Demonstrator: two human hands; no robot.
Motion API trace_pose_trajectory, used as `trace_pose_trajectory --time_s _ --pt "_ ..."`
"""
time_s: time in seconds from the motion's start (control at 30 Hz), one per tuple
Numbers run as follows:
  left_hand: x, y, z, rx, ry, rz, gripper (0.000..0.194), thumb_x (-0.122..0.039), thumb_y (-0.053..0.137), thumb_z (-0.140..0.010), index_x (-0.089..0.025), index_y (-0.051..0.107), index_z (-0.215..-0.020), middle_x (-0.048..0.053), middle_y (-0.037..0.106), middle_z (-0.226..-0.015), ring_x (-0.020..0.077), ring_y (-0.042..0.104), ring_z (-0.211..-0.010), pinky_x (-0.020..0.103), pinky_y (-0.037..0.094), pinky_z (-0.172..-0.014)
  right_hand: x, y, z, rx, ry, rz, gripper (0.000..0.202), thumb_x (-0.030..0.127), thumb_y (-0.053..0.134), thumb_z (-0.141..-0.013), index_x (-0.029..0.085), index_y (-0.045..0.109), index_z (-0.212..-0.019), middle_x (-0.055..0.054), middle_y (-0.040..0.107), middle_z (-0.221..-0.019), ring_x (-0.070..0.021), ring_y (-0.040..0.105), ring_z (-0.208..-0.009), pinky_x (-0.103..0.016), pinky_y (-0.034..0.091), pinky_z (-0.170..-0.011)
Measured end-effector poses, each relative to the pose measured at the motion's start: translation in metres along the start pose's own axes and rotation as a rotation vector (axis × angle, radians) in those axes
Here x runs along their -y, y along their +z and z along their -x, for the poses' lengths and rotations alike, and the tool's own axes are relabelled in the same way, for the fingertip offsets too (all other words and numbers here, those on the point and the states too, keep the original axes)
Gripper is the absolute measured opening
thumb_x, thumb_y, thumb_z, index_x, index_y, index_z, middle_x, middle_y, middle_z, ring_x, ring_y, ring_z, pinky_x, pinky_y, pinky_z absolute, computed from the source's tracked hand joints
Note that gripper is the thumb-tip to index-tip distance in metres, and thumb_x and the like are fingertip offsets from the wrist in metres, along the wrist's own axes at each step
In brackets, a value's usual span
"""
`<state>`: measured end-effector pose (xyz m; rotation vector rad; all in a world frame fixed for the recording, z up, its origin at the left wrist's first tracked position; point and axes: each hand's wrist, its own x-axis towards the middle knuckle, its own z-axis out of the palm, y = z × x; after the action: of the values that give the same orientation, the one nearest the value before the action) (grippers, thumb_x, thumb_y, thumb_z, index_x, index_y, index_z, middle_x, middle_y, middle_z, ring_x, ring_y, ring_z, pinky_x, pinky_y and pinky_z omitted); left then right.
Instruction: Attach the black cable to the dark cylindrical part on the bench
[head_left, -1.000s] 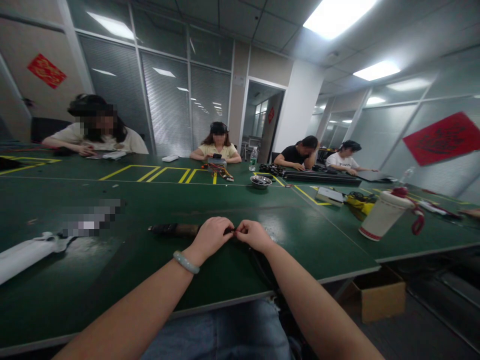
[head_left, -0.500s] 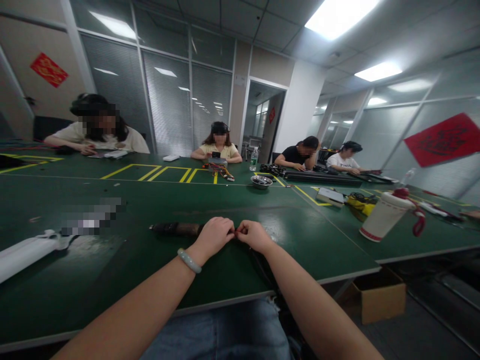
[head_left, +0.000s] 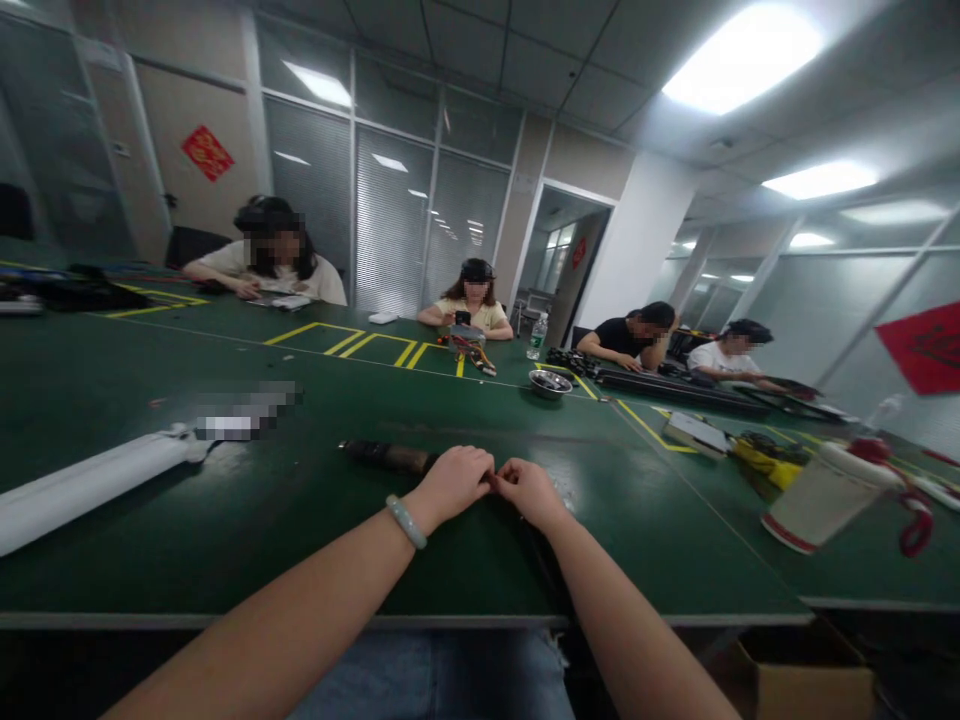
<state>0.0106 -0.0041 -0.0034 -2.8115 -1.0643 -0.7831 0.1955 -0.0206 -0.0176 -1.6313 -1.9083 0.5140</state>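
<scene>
A dark, tube-shaped tool (head_left: 386, 457) lies on the green table, its metal tip pointing left; it looks like a corded electric screwdriver. My left hand (head_left: 459, 478) is wrapped over its right end, fingers closed, with a pale green bangle on the wrist. Fingertip to fingertip with it, my right hand (head_left: 527, 488) is closed in a pinch at that same end. Whatever sits between the pinching fingers is hidden. A dark cable (head_left: 541, 550) runs from beneath my right hand toward the near table edge.
To the left lies a long white object (head_left: 97, 485), partly blurred out. A metal bowl (head_left: 550, 384) of small dark parts stands ahead, near a water bottle (head_left: 537, 336). On the right are a white box (head_left: 696, 434) and a large cup (head_left: 829, 495). Several people sit across the table.
The camera view has turned slightly left, so the scene appears shifted to the right. Both hands keep their closed grip at the tool's right end.
</scene>
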Motion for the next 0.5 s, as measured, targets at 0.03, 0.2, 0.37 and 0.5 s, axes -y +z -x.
trace_pose_trajectory --time_s 0.03,0.2,0.37,0.5 --pt "0.000 0.000 0.001 -0.006 -0.002 0.007 0.013 -0.026 0.068 -0.081 -0.020 0.060 -0.088 0.003 0.063 -0.090 0.0206 0.059 -0.089 0.033 0.042 -0.081 0.001 0.001 -0.001 -0.005 0.004 0.015 0.017 0.035 0.064 -0.081 0.018 0.065 -0.079 0.000 0.065 -0.067 -0.0111 0.056 -0.057 -0.020 0.033 -0.049" --pt "-0.003 -0.006 0.005 -0.043 0.009 0.030 0.022 -0.029 0.071 -0.078 -0.021 0.059 -0.095 0.004 0.064 -0.095 0.0219 0.059 -0.093 0.035 0.042 -0.083 0.007 -0.001 -0.002 -0.017 -0.004 0.085 0.012 0.031 0.064 -0.079 0.019 0.067 -0.079 0.000 0.067 -0.070 -0.0134 0.059 -0.061 -0.023 0.036 -0.054" --pt "-0.005 -0.014 0.007 -0.067 0.043 0.055 0.028 -0.032 0.072 -0.077 -0.021 0.060 -0.100 0.005 0.065 -0.100 0.0224 0.058 -0.099 0.036 0.042 -0.090 0.013 -0.005 -0.002 -0.116 -0.098 0.184 0.010 0.029 0.069 -0.076 0.019 0.070 -0.076 -0.006 0.065 -0.096 -0.0161 0.061 -0.077 -0.024 0.041 -0.064" --pt "-0.005 -0.016 0.006 -0.079 0.071 0.080 0.029 -0.036 0.069 -0.080 -0.021 0.060 -0.103 0.005 0.065 -0.102 0.0223 0.058 -0.100 0.037 0.041 -0.093 0.011 -0.006 -0.008 -0.016 -0.060 0.218 0.009 0.027 0.066 -0.079 0.018 0.068 -0.081 -0.004 0.067 -0.083 -0.0165 0.060 -0.073 -0.024 0.038 -0.062"
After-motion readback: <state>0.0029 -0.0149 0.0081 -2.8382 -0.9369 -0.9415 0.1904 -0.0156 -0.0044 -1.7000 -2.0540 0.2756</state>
